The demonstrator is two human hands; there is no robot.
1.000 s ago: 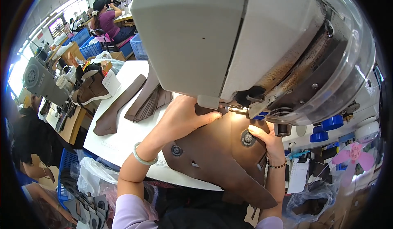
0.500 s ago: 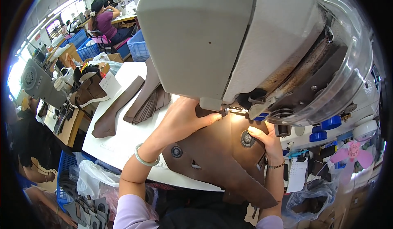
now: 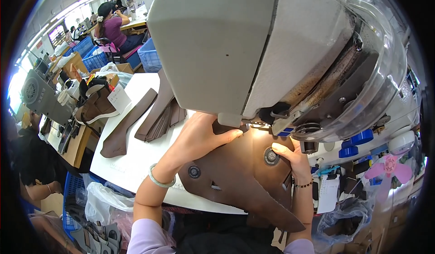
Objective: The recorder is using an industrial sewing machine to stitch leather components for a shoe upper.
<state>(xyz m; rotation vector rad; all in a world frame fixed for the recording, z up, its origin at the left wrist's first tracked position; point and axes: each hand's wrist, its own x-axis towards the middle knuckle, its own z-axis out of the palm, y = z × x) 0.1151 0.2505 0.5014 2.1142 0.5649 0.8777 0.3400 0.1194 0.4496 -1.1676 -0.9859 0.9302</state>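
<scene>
A brown leather shoe-upper piece [image 3: 231,177] lies under the head of a white sewing machine [image 3: 213,50], lit by a small lamp near the stitching point. My left hand [image 3: 201,136] grips its far left edge, thumb on top, most fingers hidden behind the hand and a darker fold. On the right, my right hand [image 3: 293,159] pinches the piece, its thumb beside a round dark badge [image 3: 272,156] and its fingers underneath. A second round badge [image 3: 194,171] and a small slot show on the left part. A pointed flap hangs toward my lap.
Left of the machine, a long brown leather strip [image 3: 127,127] and a fanned stack of strips [image 3: 158,122] lie on the white tabletop [image 3: 131,168]. Beyond stands a brown shoe [image 3: 96,103]. A pink fan [image 3: 389,165] is at right. Other people sit at left and farther back.
The whole view has shifted slightly. Both hands keep hold of the leather piece in almost the same place under the machine. At far left, another person's arm has moved.
</scene>
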